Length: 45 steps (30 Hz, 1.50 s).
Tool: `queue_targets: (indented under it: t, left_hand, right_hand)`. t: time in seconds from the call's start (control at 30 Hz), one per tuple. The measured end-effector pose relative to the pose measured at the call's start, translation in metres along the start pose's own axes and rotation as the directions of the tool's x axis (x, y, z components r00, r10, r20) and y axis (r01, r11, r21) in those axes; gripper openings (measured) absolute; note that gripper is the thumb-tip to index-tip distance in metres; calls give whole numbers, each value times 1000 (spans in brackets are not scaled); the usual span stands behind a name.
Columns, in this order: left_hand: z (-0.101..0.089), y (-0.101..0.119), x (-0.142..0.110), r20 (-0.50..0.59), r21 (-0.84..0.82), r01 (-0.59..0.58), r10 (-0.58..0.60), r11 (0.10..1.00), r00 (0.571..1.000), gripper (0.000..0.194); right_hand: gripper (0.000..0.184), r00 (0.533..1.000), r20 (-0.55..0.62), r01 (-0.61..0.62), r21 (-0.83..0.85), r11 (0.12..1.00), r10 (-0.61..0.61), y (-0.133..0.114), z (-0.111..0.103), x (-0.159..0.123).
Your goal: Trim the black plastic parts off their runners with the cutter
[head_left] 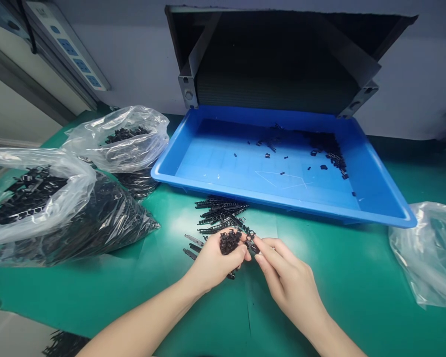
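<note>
My left hand (pixel 215 263) is closed around a bunch of small black plastic parts (pixel 229 242), held over the green table. Just to its right, the thumb and fingers of my right hand (pixel 288 272) pinch a small black plastic part (pixel 251 243) with a ring-shaped end. The fingertips of both hands nearly meet around this piece. Beyond the hands lies a pile of long black toothed strips (pixel 221 210). A few more strips (pixel 193 248) lie beside my left hand, partly hidden by it.
A blue tray (pixel 282 198) with scattered black pieces (pixel 329 148) sits under a dark conveyor (pixel 275 74). Clear plastic bags of black parts, a near one (pixel 96 218) and a farther one (pixel 134 153), stand left. A crumpled clear bag (pixel 427 253) lies right. A power strip (pixel 70 47) is mounted upper left.
</note>
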State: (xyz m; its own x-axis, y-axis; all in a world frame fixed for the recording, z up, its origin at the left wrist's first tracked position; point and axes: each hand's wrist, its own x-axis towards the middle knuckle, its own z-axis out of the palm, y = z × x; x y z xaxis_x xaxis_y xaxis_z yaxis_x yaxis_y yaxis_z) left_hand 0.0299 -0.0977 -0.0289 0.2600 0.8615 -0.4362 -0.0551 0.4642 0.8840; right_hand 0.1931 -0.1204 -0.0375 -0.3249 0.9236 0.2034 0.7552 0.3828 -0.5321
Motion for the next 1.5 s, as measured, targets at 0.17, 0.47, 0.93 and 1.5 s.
queue_targets:
  t: [0.17,0.47,0.93,1.5]
  left_hand:
    - [3,3,-1,-27,-15,30,-30,999,999,21]
    - [-16,23,6,-278,-291,-193,110,937,954,23]
    - [-25,8,12,-9,-24,-56,56,998,998,16]
    - [0,3,1,158,-45,11,-4,999,987,17]
  right_hand:
    - [31,1000,13,9,34,999,-10,5,-2,3]
    - [21,981,161,-91,-114,989,108,10,7,15]
    - [18,982,178,8,261,965,-56,26,-1,13]
    - [34,969,182,-223,374,900,165,12,-15,10]
